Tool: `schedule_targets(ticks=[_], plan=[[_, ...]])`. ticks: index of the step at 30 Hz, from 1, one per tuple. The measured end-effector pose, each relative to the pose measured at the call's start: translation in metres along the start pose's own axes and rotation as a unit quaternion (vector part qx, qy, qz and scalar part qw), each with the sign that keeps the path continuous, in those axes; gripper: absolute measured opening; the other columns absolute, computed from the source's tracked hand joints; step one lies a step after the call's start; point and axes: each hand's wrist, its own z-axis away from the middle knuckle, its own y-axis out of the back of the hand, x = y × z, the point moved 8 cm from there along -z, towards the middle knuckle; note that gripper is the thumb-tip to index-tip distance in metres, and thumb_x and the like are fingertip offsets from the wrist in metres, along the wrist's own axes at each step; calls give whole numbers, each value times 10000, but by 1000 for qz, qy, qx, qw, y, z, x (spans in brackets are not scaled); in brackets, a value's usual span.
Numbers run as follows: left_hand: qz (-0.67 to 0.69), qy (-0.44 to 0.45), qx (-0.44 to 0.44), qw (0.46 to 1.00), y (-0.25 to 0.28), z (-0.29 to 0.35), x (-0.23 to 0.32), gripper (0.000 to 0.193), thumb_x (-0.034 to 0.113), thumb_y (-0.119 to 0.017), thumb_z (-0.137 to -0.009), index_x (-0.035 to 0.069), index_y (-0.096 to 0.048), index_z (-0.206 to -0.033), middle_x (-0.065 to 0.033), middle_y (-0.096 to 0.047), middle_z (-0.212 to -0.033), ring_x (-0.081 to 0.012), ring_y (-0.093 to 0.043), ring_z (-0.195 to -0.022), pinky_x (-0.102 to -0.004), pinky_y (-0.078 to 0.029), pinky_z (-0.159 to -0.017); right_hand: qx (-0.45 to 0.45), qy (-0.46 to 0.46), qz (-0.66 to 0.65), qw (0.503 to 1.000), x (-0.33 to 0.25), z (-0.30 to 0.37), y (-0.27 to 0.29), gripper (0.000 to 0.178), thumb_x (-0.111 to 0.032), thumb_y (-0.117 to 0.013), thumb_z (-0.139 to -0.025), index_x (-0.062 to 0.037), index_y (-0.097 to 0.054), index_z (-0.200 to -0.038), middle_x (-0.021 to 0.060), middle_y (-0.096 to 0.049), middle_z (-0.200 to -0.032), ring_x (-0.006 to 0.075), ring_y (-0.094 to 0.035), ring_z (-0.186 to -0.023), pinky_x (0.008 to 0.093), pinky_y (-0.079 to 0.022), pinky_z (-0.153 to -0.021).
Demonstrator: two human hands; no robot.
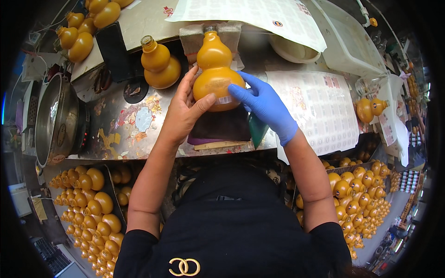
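A yellow-brown gourd-shaped bottle lies between my hands over the worktable, its neck pointing away from me onto a grey cloth-covered rest. My bare left hand grips the bottle's left side, thumb on the lower bulb. On the right side, my right hand in a blue glove holds the same bulb, its thumb beside a small pale label with fine lines. Beneath the bottle's base is a dark pad. Another gourd-shaped bottle stands to the left of my left hand.
A wide metal pan stands at the table's left, near a dark phone-like screen. Printed label sheets cover the right side. Behind them are a white bowl and a clear plastic bin. Many gourd bottles fill both sides below.
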Motion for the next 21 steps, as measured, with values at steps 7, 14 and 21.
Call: schedule_targets(ticks=[7,14,21], plan=[[10,-1,4,1000,-1,-2,1,799,174,-694,-860,1,-205,-1467,-154,-346,-1442,-225,-389,-1309,-333,-330,-1077,24,20,1,1000,-4,4,-1,627,-342,-710,-846,2,-495,-1324,23,-632,-923,21,-506,-712,185,-448,-669],[10,6,8,1000,-2,0,3,783,173,-688,-866,-1,-212,-1463,-153,-353,-1436,-223,-401,-1301,-334,-335,-1076,5,31,-50,998,-9,9,-7,645,-278,-711,-858,11,-433,-1362,83,-621,-1137,87,-595,-937,225,-488,-819],[13,-4,17,1000,-2,0,1,790,188,-704,-854,-5,-229,-1455,-153,-384,-1414,-219,-423,-1284,-332,-341,-1069,-5,19,-48,999,-4,8,-5,636,-290,-715,-852,-7,-450,-1356,60,-635,-1073,60,-579,-851,203,-479,-751]])
